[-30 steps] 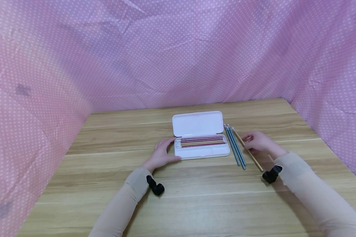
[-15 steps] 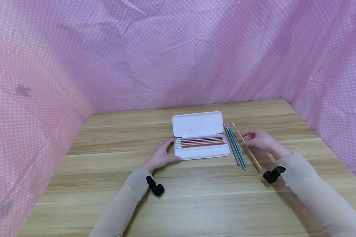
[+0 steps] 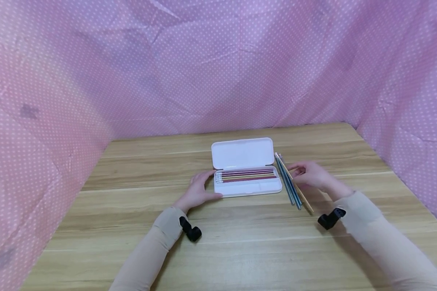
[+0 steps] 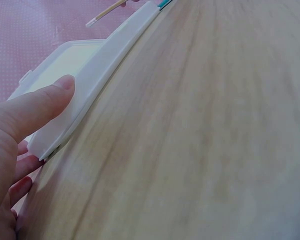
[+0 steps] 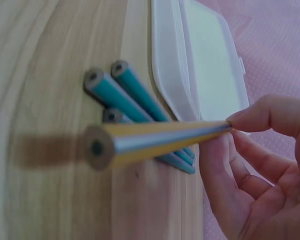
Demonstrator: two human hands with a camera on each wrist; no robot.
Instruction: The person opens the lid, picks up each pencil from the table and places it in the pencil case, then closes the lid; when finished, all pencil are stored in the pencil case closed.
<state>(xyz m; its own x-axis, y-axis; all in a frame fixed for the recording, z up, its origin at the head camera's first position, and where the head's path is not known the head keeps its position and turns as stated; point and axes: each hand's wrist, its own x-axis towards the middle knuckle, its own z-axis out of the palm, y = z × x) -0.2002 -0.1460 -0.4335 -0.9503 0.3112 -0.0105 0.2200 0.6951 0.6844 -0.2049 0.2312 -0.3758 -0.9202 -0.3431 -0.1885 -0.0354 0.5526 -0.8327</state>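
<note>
A white pencil case (image 3: 240,190) lies on the table with its lid (image 3: 242,153) raised. Several red and yellow pencils (image 3: 247,176) sit in its back part, white ends to the left. My left hand (image 3: 198,190) holds the case's left end; its thumb (image 4: 52,100) lies on the near wall. Between thumb and fingertips, my right hand (image 3: 313,176) pinches a yellow pencil (image 5: 165,139), whose unsharpened end faces the right wrist camera. It is held over three blue-green pencils (image 3: 287,184) lying on the table just right of the case.
The wooden table (image 3: 218,250) reaches back to a pink dotted cloth (image 3: 218,72), which hangs behind and at both sides. A small black camera (image 3: 329,220) is on each wrist.
My right hand first raised the yellow pencil slightly, then brought it left, so it now crosses over the blue-green pencils. My left hand has stayed on the case.
</note>
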